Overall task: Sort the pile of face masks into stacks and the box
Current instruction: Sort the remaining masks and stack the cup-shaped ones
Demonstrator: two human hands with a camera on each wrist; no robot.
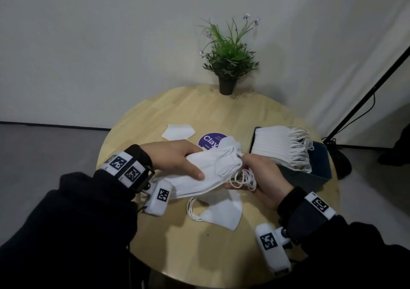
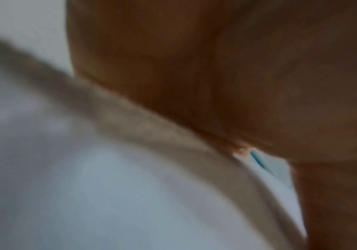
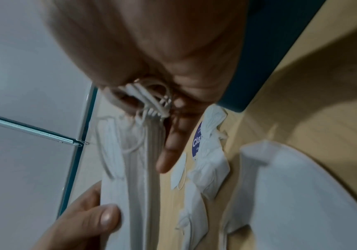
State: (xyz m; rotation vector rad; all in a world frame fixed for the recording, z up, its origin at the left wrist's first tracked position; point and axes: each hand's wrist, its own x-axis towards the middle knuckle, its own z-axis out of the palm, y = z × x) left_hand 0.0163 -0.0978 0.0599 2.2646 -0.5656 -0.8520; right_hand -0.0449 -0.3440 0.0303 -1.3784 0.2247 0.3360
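Hands (image 1: pixel 177 155) grip masks (image 1: pixel 213 169) (between).

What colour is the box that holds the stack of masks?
Dark blue-grey; the box shows best in the head view.

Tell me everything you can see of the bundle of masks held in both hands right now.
The bundle of masks is a flat sheaf of several white folded masks, soft fabric by the look, held above the table, tilted. The left hand grips one end, thumb on top. The right hand pinches the gathered white ear loops at the other end. The exact count is unclear.
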